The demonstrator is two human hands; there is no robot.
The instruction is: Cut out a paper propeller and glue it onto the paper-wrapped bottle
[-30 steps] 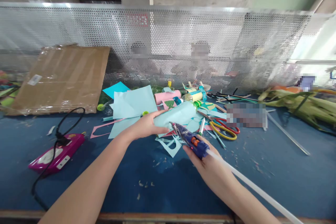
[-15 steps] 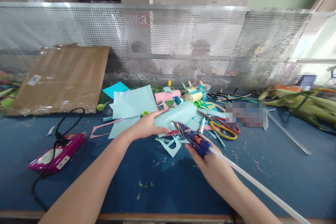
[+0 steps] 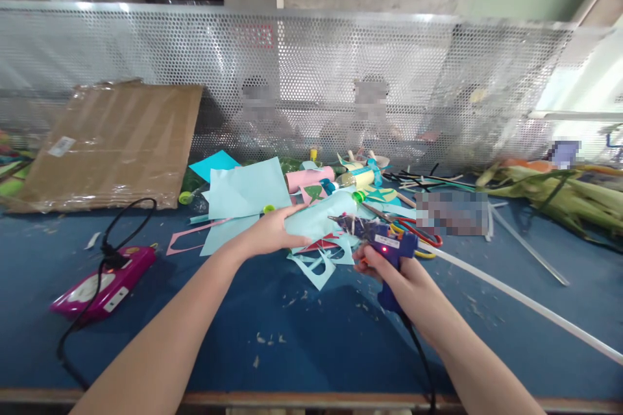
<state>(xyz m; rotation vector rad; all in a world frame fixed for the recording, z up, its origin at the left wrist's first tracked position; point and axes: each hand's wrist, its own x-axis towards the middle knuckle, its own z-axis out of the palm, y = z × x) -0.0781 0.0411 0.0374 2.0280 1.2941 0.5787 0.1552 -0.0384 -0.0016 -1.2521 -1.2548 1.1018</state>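
Wrapped in light blue paper, a plastic bottle (image 3: 314,215) with a bright green cap (image 3: 359,197) lies sideways in my left hand (image 3: 270,230), whose fingers curl round its near end. My right hand (image 3: 399,272) grips a dark blue hot glue gun (image 3: 384,240) by its handle, one finger at the orange trigger. A long white glue stick (image 3: 511,292) sticks out of its back, and a small red light glows on its side. The nozzle points left, close to the paper; whether it touches I cannot tell. Light blue paper offcuts (image 3: 316,269) lie below the bottle.
Scissors with red and yellow handles (image 3: 428,240) lie partly behind the glue gun. A magenta power strip (image 3: 104,285) with a black cable stands at left. Cardboard (image 3: 117,149) leans at the back left against a perforated screen (image 3: 311,58). Corn husks (image 3: 559,191) lie at right.
My right hand has turned the glue gun sideways, so its side and handle now show and the glue stick has swung up at the right. My left hand and the bottle barely moved.
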